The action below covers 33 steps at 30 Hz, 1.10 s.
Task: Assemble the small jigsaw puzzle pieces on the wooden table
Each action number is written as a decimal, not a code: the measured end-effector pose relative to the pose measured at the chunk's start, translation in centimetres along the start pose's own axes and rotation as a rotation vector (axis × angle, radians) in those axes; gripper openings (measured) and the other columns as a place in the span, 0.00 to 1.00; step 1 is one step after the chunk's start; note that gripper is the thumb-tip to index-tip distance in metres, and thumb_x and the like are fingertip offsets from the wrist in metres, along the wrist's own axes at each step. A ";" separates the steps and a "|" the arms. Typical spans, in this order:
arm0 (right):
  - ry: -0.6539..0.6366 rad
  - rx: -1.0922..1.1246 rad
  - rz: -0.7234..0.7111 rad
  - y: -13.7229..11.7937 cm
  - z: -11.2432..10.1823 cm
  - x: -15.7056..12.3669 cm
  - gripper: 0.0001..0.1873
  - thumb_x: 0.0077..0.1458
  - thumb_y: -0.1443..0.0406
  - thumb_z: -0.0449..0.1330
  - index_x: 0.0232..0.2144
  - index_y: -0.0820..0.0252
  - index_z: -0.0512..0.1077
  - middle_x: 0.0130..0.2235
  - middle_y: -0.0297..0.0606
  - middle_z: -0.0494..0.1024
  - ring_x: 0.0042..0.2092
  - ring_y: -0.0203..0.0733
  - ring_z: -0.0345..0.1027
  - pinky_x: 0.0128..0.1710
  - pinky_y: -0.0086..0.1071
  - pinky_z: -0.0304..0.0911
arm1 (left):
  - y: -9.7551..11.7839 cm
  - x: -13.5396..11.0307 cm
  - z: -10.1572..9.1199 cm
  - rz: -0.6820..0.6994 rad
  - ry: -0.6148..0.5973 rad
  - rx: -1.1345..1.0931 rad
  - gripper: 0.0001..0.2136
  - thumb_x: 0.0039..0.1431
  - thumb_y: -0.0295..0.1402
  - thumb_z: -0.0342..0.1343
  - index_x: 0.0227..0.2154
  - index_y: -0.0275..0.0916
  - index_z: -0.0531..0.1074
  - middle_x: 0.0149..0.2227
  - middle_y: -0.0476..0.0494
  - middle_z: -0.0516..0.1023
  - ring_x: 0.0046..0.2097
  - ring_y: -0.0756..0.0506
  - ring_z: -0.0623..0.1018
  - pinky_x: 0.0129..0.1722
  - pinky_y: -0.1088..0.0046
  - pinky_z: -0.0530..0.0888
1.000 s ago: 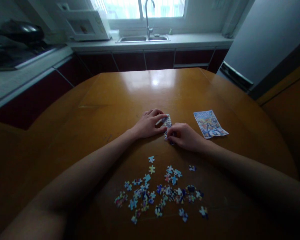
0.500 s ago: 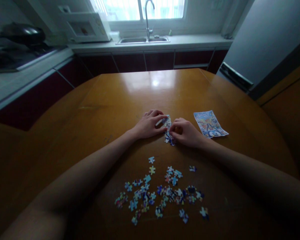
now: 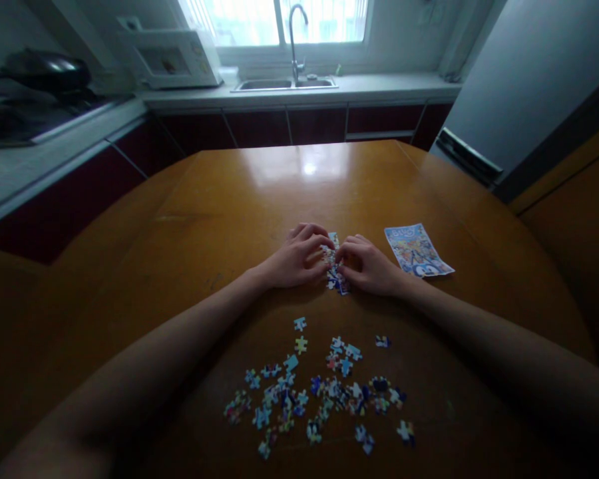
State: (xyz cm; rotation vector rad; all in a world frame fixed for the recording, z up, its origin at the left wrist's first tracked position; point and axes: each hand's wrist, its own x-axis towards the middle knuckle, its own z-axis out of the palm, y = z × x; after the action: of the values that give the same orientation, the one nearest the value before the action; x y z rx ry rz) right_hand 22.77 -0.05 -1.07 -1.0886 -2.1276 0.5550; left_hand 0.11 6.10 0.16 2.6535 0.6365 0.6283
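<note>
A narrow joined section of jigsaw puzzle (image 3: 332, 274) lies on the table between my two hands, partly covered by the fingers. My left hand (image 3: 302, 256) rests at its left edge, fingers curved and thumb held apart from them. On the right edge, my right hand (image 3: 368, 265) is closed in a pinch at what looks like a puzzle piece; the fingertips hide most of it. Nearer to me lies a scattered heap of loose jigsaw pieces (image 3: 337, 392). A single blue piece (image 3: 300, 324) and a yellow one (image 3: 301, 344) sit closest to the hands.
A creased picture sheet (image 3: 418, 249) lies right of my right hand. The wooden table (image 3: 239, 199) has a rounded edge. Beyond it are a sink (image 3: 264, 84), a microwave (image 3: 172, 58), a pan (image 3: 47, 70) on the stove, and a fridge (image 3: 524, 86) at right.
My left thumb and fingers have drawn slightly closer together and shifted a little at the puzzle's edge. The right hand keeps its pinch there. The view has tilted slightly.
</note>
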 end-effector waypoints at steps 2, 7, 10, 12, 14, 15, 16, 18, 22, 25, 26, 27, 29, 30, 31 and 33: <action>0.049 0.027 0.035 0.1 0.2 0.0 0.05 0.53 0.73 0.59 0.32 0.58 0.71 0.32 0.35 0.70 0.39 0.43 0.62 0.42 0.36 0.58 | 0.4 -0.2 -0.2 0.037 -0.035 -0.053 0.09 0.63 0.41 0.58 0.41 0.43 0.77 0.50 0.41 0.71 0.55 0.41 0.67 0.62 0.57 0.65; 0.149 0.076 0.115 0.4 0.5 0.1 0.06 0.53 0.73 0.57 0.31 0.58 0.72 0.31 0.34 0.69 0.36 0.41 0.62 0.37 0.35 0.58 | 1.0 -0.3 -0.3 0.121 -0.174 -0.126 0.08 0.62 0.42 0.61 0.41 0.49 0.81 0.50 0.42 0.71 0.55 0.40 0.66 0.62 0.55 0.65; 0.162 0.076 0.127 0.5 0.5 0.1 0.06 0.53 0.72 0.58 0.30 0.58 0.72 0.30 0.34 0.68 0.35 0.40 0.62 0.36 0.34 0.58 | 1.0 -0.3 0.0 0.136 -0.197 -0.116 0.10 0.62 0.41 0.61 0.45 0.52 0.80 0.51 0.42 0.71 0.56 0.39 0.65 0.62 0.53 0.65; 0.162 0.077 0.130 0.6 0.5 0.1 0.06 0.53 0.72 0.58 0.30 0.58 0.72 0.30 0.34 0.69 0.35 0.40 0.62 0.36 0.35 0.58 | 1.0 -0.3 0.0 0.150 -0.194 -0.106 0.10 0.62 0.41 0.61 0.45 0.53 0.81 0.51 0.42 0.71 0.56 0.39 0.65 0.62 0.53 0.65; 0.161 0.076 0.121 0.7 0.5 0.1 0.06 0.53 0.73 0.58 0.30 0.58 0.72 0.31 0.35 0.70 0.35 0.40 0.62 0.37 0.35 0.58 | 0.9 -0.2 0.0 0.156 -0.196 -0.102 0.09 0.62 0.41 0.61 0.44 0.53 0.81 0.51 0.42 0.71 0.57 0.39 0.64 0.62 0.53 0.65; 0.161 0.076 0.117 0.7 0.5 0.1 0.06 0.53 0.73 0.58 0.30 0.58 0.72 0.31 0.35 0.70 0.36 0.41 0.62 0.37 0.35 0.58 | 0.9 -0.2 0.0 0.154 -0.199 -0.103 0.09 0.62 0.42 0.61 0.44 0.53 0.81 0.51 0.42 0.71 0.57 0.39 0.64 0.62 0.53 0.65; 0.160 0.076 0.114 0.8 0.6 0.0 0.06 0.53 0.73 0.58 0.30 0.58 0.72 0.31 0.35 0.70 0.36 0.41 0.62 0.37 0.35 0.58 | 1.0 -0.2 0.0 0.149 -0.202 -0.106 0.09 0.62 0.42 0.61 0.43 0.53 0.81 0.51 0.43 0.71 0.57 0.39 0.64 0.62 0.52 0.65; 0.157 0.080 0.114 0.8 0.6 0.0 0.06 0.54 0.72 0.58 0.31 0.58 0.72 0.31 0.35 0.70 0.36 0.41 0.63 0.37 0.36 0.59 | 1.0 -0.2 -0.1 0.137 -0.211 -0.114 0.08 0.61 0.41 0.62 0.42 0.53 0.82 0.51 0.42 0.71 0.57 0.38 0.64 0.62 0.52 0.65; 0.153 0.093 0.125 0.7 0.5 0.1 0.05 0.54 0.72 0.58 0.31 0.58 0.72 0.32 0.35 0.71 0.36 0.41 0.63 0.37 0.35 0.59 | 1.0 -0.2 -0.1 0.133 -0.209 -0.130 0.08 0.61 0.41 0.62 0.42 0.52 0.81 0.51 0.43 0.70 0.57 0.39 0.64 0.63 0.52 0.65; 0.158 0.094 0.132 0.5 0.4 0.2 0.05 0.53 0.72 0.58 0.30 0.58 0.72 0.32 0.35 0.71 0.36 0.41 0.63 0.36 0.35 0.59 | 0.9 -0.2 0.0 0.143 -0.201 -0.139 0.08 0.61 0.40 0.63 0.42 0.51 0.80 0.52 0.43 0.70 0.58 0.39 0.64 0.63 0.53 0.65; 0.160 0.093 0.134 0.5 0.4 0.2 0.06 0.53 0.72 0.58 0.30 0.58 0.73 0.32 0.35 0.71 0.36 0.41 0.63 0.36 0.35 0.59 | 0.9 -0.1 0.0 0.143 -0.200 -0.143 0.08 0.61 0.40 0.62 0.42 0.50 0.80 0.52 0.43 0.71 0.58 0.39 0.65 0.63 0.54 0.65; 0.164 0.092 0.137 0.5 0.4 0.2 0.06 0.52 0.72 0.57 0.30 0.59 0.73 0.32 0.36 0.71 0.36 0.40 0.63 0.37 0.35 0.59 | 1.0 -0.1 0.0 0.145 -0.206 -0.153 0.08 0.62 0.40 0.62 0.42 0.49 0.80 0.52 0.43 0.72 0.57 0.39 0.66 0.62 0.55 0.65; 0.178 0.098 0.142 0.6 0.4 0.2 0.06 0.52 0.72 0.57 0.30 0.59 0.73 0.31 0.35 0.71 0.35 0.40 0.62 0.36 0.35 0.59 | 1.0 0.1 0.0 0.163 -0.245 -0.193 0.07 0.64 0.40 0.60 0.42 0.48 0.79 0.49 0.43 0.75 0.56 0.41 0.68 0.60 0.56 0.67; 0.186 0.104 0.144 0.6 0.4 0.2 0.06 0.52 0.72 0.57 0.30 0.60 0.73 0.31 0.35 0.71 0.34 0.40 0.62 0.36 0.35 0.59 | 1.1 0.2 0.0 0.180 -0.271 -0.223 0.07 0.65 0.39 0.58 0.42 0.48 0.79 0.47 0.43 0.77 0.55 0.41 0.70 0.60 0.57 0.68; 0.197 0.111 0.147 0.6 0.4 0.3 0.06 0.51 0.72 0.57 0.30 0.60 0.73 0.31 0.35 0.71 0.34 0.39 0.62 0.35 0.35 0.59 | 1.2 0.3 0.0 0.200 -0.293 -0.255 0.07 0.66 0.38 0.56 0.42 0.48 0.79 0.45 0.44 0.78 0.54 0.42 0.71 0.59 0.58 0.68; 0.210 0.122 0.150 0.6 0.4 0.3 0.06 0.50 0.72 0.57 0.30 0.60 0.73 0.31 0.35 0.71 0.33 0.39 0.62 0.34 0.34 0.59 | 1.6 0.4 0.0 0.220 -0.306 -0.315 0.08 0.67 0.36 0.55 0.41 0.47 0.79 0.42 0.44 0.80 0.52 0.43 0.74 0.58 0.58 0.69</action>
State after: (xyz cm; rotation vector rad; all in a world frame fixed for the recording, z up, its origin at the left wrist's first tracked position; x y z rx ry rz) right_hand 22.70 0.54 -1.61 -1.1894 -1.8185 0.6038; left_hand 0.98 4.98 0.98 2.4634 0.1456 0.3325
